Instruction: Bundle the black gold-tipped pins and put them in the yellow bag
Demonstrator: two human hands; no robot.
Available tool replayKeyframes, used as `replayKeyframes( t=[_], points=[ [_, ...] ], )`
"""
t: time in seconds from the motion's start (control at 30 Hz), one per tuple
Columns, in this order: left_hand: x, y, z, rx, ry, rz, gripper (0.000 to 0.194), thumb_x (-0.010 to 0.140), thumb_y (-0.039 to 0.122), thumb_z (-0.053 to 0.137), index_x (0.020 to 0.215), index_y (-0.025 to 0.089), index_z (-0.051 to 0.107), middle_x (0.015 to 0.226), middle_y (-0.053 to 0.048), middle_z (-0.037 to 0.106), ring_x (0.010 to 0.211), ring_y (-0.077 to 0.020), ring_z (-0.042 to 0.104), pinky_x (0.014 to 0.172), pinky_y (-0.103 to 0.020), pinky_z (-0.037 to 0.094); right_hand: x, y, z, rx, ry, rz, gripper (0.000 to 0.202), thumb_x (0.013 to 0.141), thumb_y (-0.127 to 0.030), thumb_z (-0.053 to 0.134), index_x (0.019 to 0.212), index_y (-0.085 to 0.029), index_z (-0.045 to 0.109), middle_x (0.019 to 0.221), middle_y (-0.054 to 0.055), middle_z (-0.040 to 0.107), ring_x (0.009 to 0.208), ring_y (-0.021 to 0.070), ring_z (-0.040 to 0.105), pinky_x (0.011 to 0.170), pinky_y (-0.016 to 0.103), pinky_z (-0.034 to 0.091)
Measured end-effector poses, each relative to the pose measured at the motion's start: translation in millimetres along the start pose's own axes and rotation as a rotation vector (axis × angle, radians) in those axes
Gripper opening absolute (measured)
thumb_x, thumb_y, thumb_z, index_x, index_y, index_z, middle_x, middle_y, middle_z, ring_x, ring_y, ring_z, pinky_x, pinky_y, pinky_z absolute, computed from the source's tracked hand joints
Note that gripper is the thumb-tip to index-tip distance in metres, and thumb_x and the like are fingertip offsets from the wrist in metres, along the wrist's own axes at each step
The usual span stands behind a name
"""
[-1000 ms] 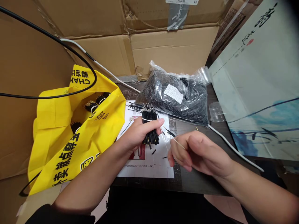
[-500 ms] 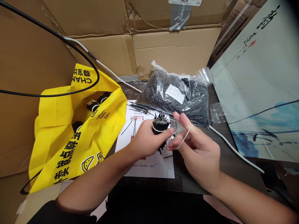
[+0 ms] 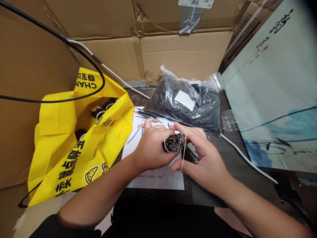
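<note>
A bundle of thin black wires (image 3: 174, 142) with silvery tips is held in my left hand (image 3: 154, 143), its tip end turned up toward the camera. A pale band circles the bundle at its left side. My right hand (image 3: 204, 155) is at the bundle's right, with a second rubber band (image 3: 184, 150) stretched between its fingers and thumb. That band runs past the right edge of the tips. Under the hands lies a white printed sheet (image 3: 158, 180), with loose black wires at its upper part.
A yellow bag (image 3: 54, 145) with banded wire bundles inside stands at the left. Behind the hands lies a clear bag of small black pieces (image 3: 163, 96). Clear plastic cups (image 3: 229, 120) sit beside it. A white cable (image 3: 247, 158) runs along the right.
The wire bundle has tilted, so its tips face the camera. My right hand has moved left against it, and the rubber band on its fingers is stretched wider beside the tips.
</note>
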State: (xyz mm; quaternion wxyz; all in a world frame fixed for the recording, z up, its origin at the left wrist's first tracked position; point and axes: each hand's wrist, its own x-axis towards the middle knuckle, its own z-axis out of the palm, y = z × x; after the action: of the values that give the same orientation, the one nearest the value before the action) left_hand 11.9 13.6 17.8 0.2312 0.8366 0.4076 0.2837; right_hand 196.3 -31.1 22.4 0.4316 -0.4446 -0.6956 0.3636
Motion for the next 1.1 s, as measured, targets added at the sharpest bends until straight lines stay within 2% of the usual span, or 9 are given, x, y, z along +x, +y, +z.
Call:
replayKeyframes(
  t=[0.1,0.27,0.4,0.53,0.63,0.77,0.93,1.1],
  points=[
    [0.1,-0.4,2.8,0.054,-0.03,0.032,0.009,0.075,0.027,0.065,0.08,0.021,0.068,0.076,0.001,0.073,0.076,-0.0189,0.066,0.108,-0.05,0.028,-1.7,-2.0,0.9,-0.087,0.021,-0.07,0.08,0.078,-0.057,0.084,0.147,-0.031,0.054,0.13,0.006,0.068,0.124,0.027,0.054,0.112,0.048,0.045],
    [-0.5,-1.6,3.4,0.268,-0.068,0.095,0.013,0.081,0.03,0.061,0.082,0.019,0.067,0.069,0.001,0.07,0.072,-0.0208,0.064,0.108,-0.054,0.026,-1.5,2.3,3.9,-0.238,0.04,-0.128,0.063,0.083,-0.043,0.084,0.136,-0.02,0.058,0.122,0.009,0.069,0.119,0.0262,0.056,0.107,0.044,0.045],
    [-2.0,-1.0,1.0,0.404,-0.077,0.132,0.024,0.083,0.033,0.061,0.096,0.017,0.072,0.073,-0.004,0.073,0.075,-0.0241,0.065,0.11,-0.057,0.027,-0.9,5.8,0.1,-0.211,0.013,-0.107,0.064,0.086,-0.041,0.082,0.14,-0.021,0.055,0.124,0.01,0.068,0.117,0.0261,0.059,0.105,0.042,0.046],
    [-3.4,0.1,2.2,0.433,-0.091,0.108,0.015,0.078,0.025,0.059,0.084,0.017,0.071,0.069,-0.003,0.071,0.072,-0.0228,0.065,0.109,-0.057,0.03,-6.0,5.1,-4.2,-0.14,-0.008,-0.077,0.065,0.084,-0.047,0.082,0.139,-0.025,0.056,0.124,0.007,0.067,0.12,0.0272,0.057,0.108,0.044,0.043],
    [-4.4,1.2,4.4,0.468,-0.082,0.11,0.014,0.076,0.022,0.058,0.08,0.018,0.07,0.066,-0.003,0.07,0.071,-0.0226,0.064,0.109,-0.057,0.033,-10.3,4.5,-3.2,-0.17,-0.036,-0.097,0.063,0.086,-0.049,0.08,0.137,-0.023,0.054,0.125,0.008,0.066,0.121,0.0278,0.055,0.109,0.045,0.042],
    [-5.4,3.9,6.3,0.606,-0.084,0.169,0.013,0.075,0.018,0.058,0.076,0.016,0.07,0.067,-0.005,0.07,0.072,-0.0251,0.065,0.111,-0.059,0.035,-9.6,2.0,1.0,-0.35,-0.113,-0.085,0.059,0.088,-0.047,0.078,0.134,-0.018,0.053,0.122,0.011,0.065,0.115,0.0294,0.055,0.102,0.047,0.045],
    [-6.1,3.3,9.2,0.658,-0.117,0.237,0.013,0.076,0.016,0.056,0.074,0.016,0.069,0.063,-0.005,0.067,0.069,-0.0249,0.065,0.11,-0.06,0.039,0.9,-5.9,0.0,-0.535,-0.24,0.053,0.031,0.09,-0.032,0.076,0.111,-0.019,0.057,0.11,0.009,0.065,0.106,0.03,0.056,0.087,0.044,0.049],
    [-7.1,0.5,14.2,0.657,-0.11,0.233,0.013,0.074,0.019,0.058,0.078,0.014,0.069,0.062,-0.005,0.066,0.068,-0.0252,0.065,0.109,-0.06,0.041,12.0,-10.5,-8.1,-0.634,-0.394,0.142,0.031,0.085,-0.023,0.076,0.105,-0.02,0.053,0.109,0.009,0.066,0.101,0.0305,0.063,0.078,0.041,0.049]
  ],
)
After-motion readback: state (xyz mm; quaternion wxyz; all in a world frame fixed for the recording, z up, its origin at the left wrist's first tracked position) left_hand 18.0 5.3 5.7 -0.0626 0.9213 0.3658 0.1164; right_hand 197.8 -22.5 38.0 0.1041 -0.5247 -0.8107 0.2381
